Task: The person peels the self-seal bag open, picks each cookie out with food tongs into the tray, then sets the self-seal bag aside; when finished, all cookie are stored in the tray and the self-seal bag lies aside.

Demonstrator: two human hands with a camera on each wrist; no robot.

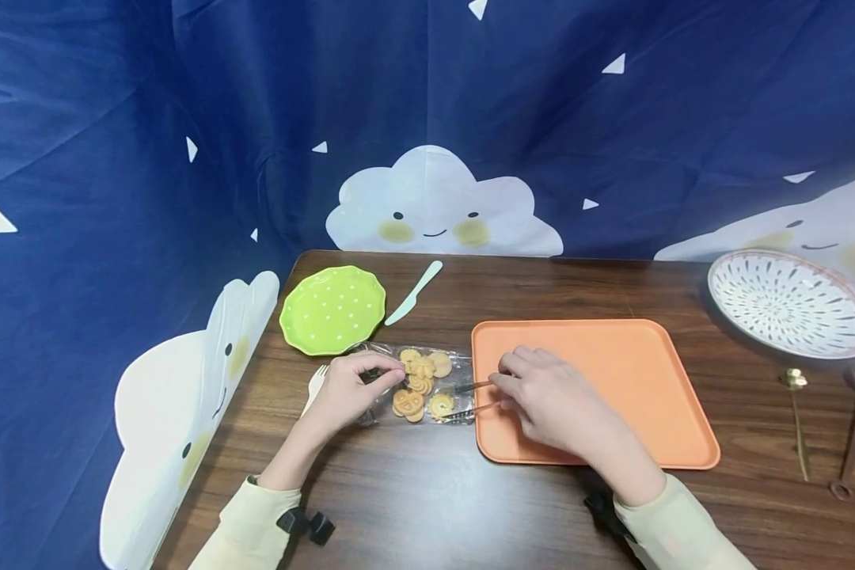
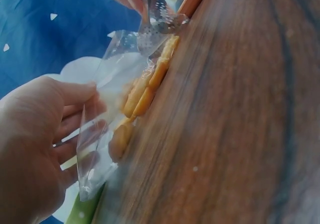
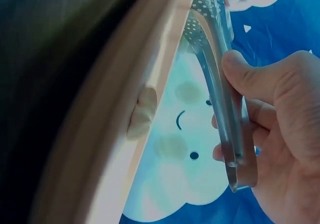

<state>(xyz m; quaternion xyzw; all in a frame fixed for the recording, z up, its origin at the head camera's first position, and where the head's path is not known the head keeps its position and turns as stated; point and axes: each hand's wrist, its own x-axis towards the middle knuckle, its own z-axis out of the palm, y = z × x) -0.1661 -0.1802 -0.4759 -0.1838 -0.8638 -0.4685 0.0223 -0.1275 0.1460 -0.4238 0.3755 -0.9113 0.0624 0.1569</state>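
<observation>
A clear plastic bag [image 1: 459, 364] with several golden cookies [image 1: 420, 384] lies on the table between the hands. My left hand [image 1: 352, 388] pinches the bag's film at its left end between thumb and fingers; in the left wrist view, that end of the bag [image 2: 95, 149] is lifted. My right hand [image 1: 549, 396] holds metal tongs [image 3: 232, 129] over the tray's left edge. The tongs' perforated tips stand apart at the bag's right end, near a round cookie [image 1: 442, 407]. Whether they touch that cookie I cannot tell.
An orange tray [image 1: 634, 396] lies under the right hand. At the back left are a green dotted plate [image 1: 332, 310] and a pale knife [image 1: 415, 293]. A white fork [image 1: 316, 388] is partly hidden. Right of the tray are a patterned plate [image 1: 791, 305] and gold spoon [image 1: 798, 419].
</observation>
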